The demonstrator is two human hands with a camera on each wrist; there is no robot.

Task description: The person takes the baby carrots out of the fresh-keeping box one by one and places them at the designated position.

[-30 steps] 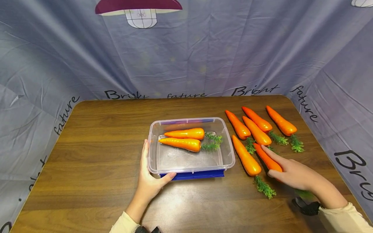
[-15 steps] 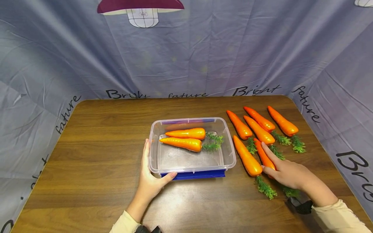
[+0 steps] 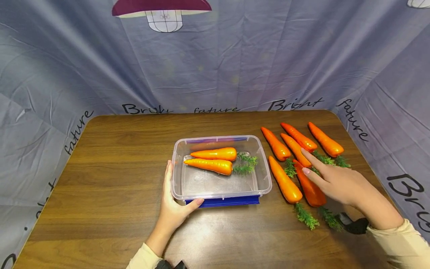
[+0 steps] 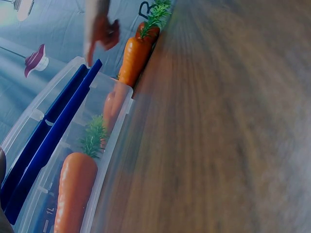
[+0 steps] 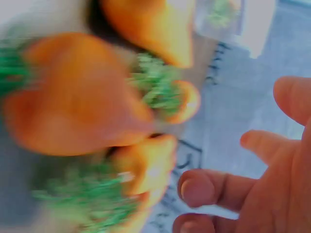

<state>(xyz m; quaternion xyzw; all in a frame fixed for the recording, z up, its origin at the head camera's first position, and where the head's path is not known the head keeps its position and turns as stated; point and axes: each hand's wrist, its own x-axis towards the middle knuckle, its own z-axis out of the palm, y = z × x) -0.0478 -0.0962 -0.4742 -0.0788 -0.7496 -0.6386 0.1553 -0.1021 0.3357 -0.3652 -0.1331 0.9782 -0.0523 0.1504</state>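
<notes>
A clear plastic food container [image 3: 220, 186] with blue side clips [image 3: 225, 201] stands open in the middle of the table. Inside lie two orange toy carrots [image 3: 215, 154] with green tops pointing right. My left hand [image 3: 171, 211] holds the container's near left corner, thumb at the front rim and fingers along the left wall. At the right, my right hand [image 3: 344, 185] hovers with extended fingers over a red-orange carrot [image 3: 309, 188], holding nothing. In the right wrist view, a gap separates its fingers [image 5: 199, 187] from the blurred nearest carrot [image 5: 82, 97].
Several more carrots lie right of the container, including one beside its right wall [image 3: 284, 181] and one farthest right [image 3: 325, 140]. The wooden table [image 3: 117, 168] meets a grey printed curtain [image 3: 218, 74] behind and at both sides.
My right hand slid the red-orange carrot left, beside its neighbour, then let go and lifted up and back. My left hand and the container have stayed put.
</notes>
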